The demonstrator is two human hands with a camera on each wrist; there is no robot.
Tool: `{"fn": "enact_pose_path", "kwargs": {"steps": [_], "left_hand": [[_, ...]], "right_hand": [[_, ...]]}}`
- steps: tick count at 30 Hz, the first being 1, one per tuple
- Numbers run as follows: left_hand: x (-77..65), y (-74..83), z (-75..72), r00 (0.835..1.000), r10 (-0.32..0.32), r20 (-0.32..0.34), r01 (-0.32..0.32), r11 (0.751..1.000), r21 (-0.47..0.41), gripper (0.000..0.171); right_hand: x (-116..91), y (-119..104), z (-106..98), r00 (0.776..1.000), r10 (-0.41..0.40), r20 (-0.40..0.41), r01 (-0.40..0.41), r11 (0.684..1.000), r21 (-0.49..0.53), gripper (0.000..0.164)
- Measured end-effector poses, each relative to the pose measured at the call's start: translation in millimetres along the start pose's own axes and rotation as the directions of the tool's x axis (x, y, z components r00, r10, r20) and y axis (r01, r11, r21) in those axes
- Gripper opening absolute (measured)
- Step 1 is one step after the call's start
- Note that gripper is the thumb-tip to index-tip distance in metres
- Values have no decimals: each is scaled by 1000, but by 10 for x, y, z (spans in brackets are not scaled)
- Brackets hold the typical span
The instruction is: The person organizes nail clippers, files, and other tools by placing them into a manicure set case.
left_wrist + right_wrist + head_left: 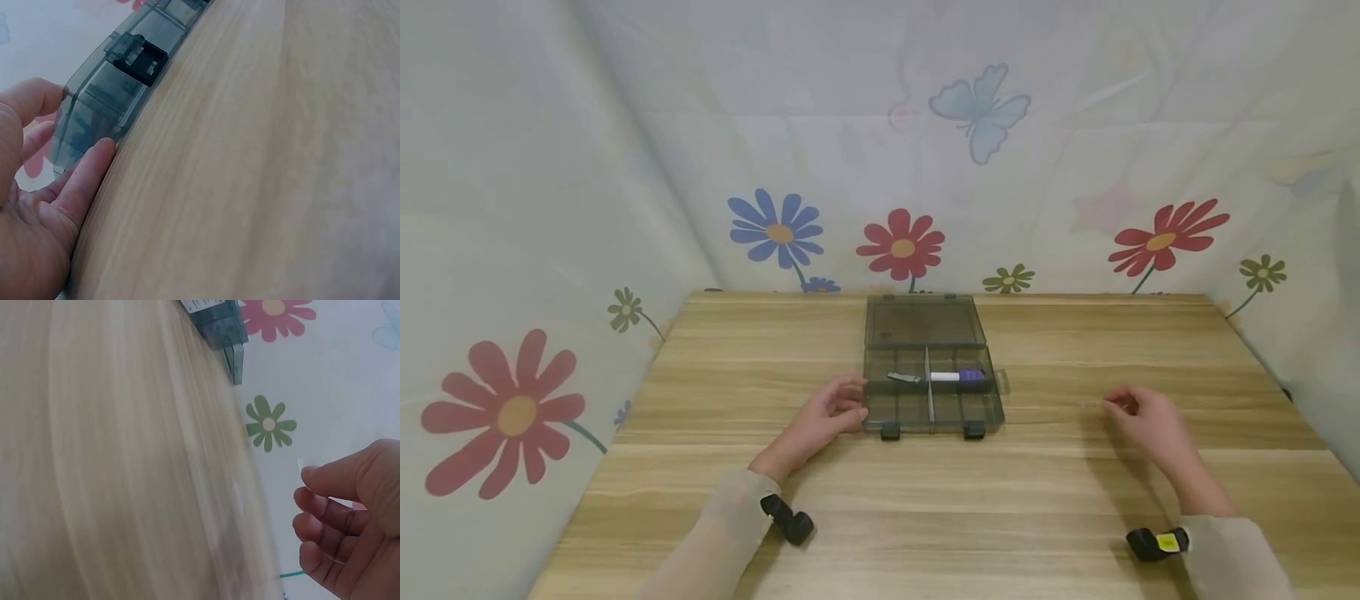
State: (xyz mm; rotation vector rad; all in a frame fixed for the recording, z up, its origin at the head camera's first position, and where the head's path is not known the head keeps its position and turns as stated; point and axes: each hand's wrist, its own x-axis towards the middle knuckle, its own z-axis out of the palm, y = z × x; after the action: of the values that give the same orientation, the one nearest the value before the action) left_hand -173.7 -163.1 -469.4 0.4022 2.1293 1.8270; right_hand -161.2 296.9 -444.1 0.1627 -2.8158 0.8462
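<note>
Right hand [378,522] with clear sliver [300,464] (clipper [904,377]: head view only)

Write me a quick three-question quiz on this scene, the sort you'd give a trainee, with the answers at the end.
1. Multiple choice: In the head view, where does the purple-and-white item lie?
A) outside the box
B) inside the box, left of the pale divider
C) inside the box, right of the pale divider

2. True or false: The box's lid is open.

3. Fill the blank: The fingers of the person's ____ pinch a small see-through thing.

Key:
1. C
2. True
3. right hand
</note>
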Motion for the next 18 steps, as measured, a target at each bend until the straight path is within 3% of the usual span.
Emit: {"fn": "enact_pose_path", "kwargs": {"steps": [10,18], "left_hand": [[4,-39,5,1000,-4,-11,4,1000,-14,53],[94,-282,-39,999,7,-33,-7,1000,-8,54]], "right_hand": [[64,-215,148,997,-16,78,11,997,72,12],[144,-388,295,994,-68,82,58,991,121,9]]}}
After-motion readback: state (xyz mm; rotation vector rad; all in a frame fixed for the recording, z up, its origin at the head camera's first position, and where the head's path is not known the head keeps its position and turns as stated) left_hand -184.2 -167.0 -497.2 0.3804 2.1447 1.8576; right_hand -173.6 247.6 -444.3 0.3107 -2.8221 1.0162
